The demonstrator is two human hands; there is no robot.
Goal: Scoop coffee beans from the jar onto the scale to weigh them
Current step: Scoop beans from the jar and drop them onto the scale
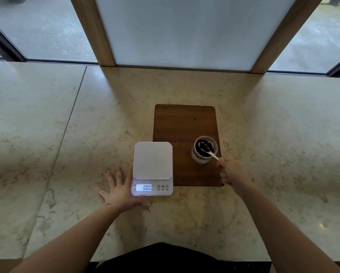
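Observation:
A white digital scale point(153, 160) sits on the marble counter, its lit display reading 0.00 and its platform bare. To its right, a small glass jar point(201, 157) of dark coffee beans point(206, 147) stands on a brown wooden board point(182, 123). My right hand point(232, 172) grips the handle of a white spoon point(209, 152) whose bowl is inside the jar mouth among the beans. My left hand point(120, 189) lies flat on the counter, fingers spread, touching the scale's left side.
The marble counter point(86, 134) stretches wide on both sides, with a seam running diagonally at the left. A frosted panel in a wooden frame point(184, 32) rises at the counter's far edge, with glass windows on either side.

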